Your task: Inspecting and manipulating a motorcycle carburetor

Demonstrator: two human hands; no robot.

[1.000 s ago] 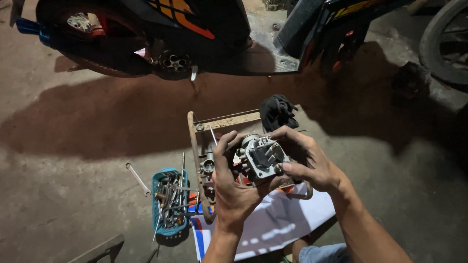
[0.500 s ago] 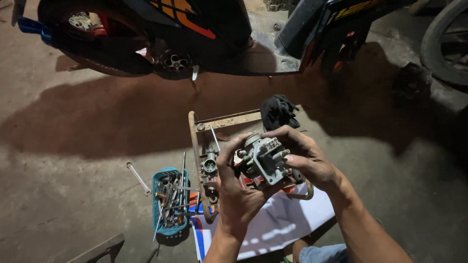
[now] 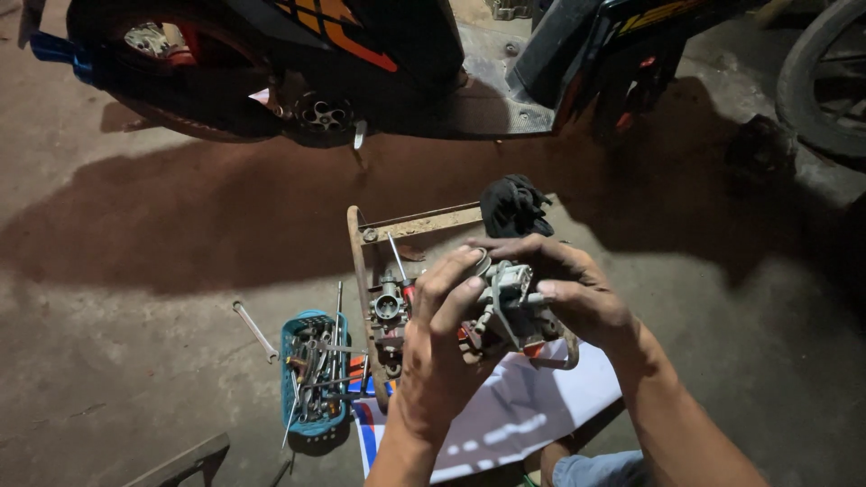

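Observation:
Both of my hands hold a small grey metal carburetor [image 3: 510, 307] above a wooden tray. My left hand [image 3: 442, 352] grips it from the left, fingers curled over its top. My right hand [image 3: 573, 289] wraps it from the right and behind. A short hose loop hangs below the part. Its underside is hidden by my fingers.
A wooden tray [image 3: 361, 271] holds another carburetor part [image 3: 388, 307] and a red-handled screwdriver [image 3: 401, 271]. A black rag [image 3: 514, 206] lies at its far end. A blue basket of tools [image 3: 311, 374] and a loose wrench [image 3: 255, 331] lie left. A motorcycle [image 3: 361, 63] stands ahead.
The carburetor has been rotated in my hands, so a different side now faces up. My left fingers have shifted over its top. Everything on the floor stays put.

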